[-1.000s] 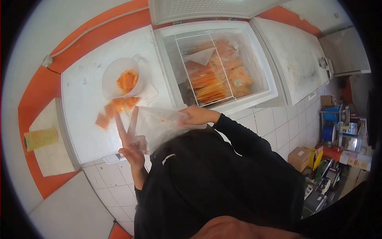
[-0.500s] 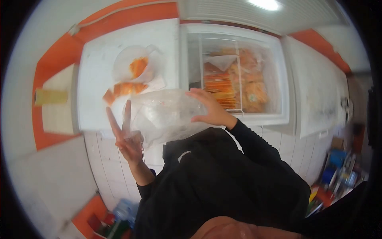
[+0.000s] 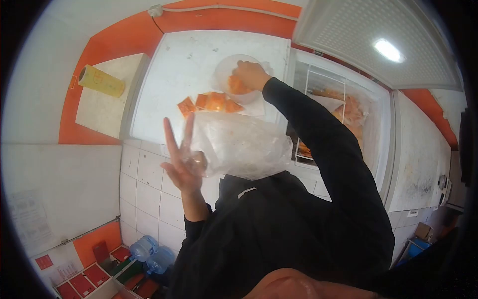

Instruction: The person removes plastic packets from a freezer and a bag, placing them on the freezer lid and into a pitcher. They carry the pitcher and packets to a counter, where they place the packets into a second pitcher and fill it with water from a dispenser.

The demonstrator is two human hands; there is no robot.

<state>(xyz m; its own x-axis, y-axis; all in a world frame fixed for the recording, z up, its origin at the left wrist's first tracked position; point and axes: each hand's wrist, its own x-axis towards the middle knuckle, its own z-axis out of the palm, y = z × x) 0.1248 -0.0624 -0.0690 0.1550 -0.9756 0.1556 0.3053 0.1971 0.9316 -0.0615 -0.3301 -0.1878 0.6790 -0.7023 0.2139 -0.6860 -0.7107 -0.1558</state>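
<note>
My left hand (image 3: 185, 162) has two fingers stretched up in a V. Its other fingers are folded against a large clear plastic bag (image 3: 239, 142), whose near edge they hold. Spread in front of my body, the bag overlaps the counter's front edge. My right hand (image 3: 251, 75) is in a round translucent container (image 3: 222, 74), fingers curled beside orange packets (image 3: 238, 87); what they grip is hidden. Several flat orange packets (image 3: 215, 101) lie in a row on the white top, between container and bag.
On the right, an open chest freezer (image 3: 381, 124) holds orange packs behind a white wire divider (image 3: 326, 71); its raised lid (image 3: 358, 40) leans above. A yellow film roll (image 3: 102, 81) lies on a ledge at left. Blue water bottles (image 3: 149, 251) stand on the floor at lower left.
My right hand has left the bag's right side and reached forward into the round container. My left hand stays at the bag, two fingers still raised. The view has shifted.
</note>
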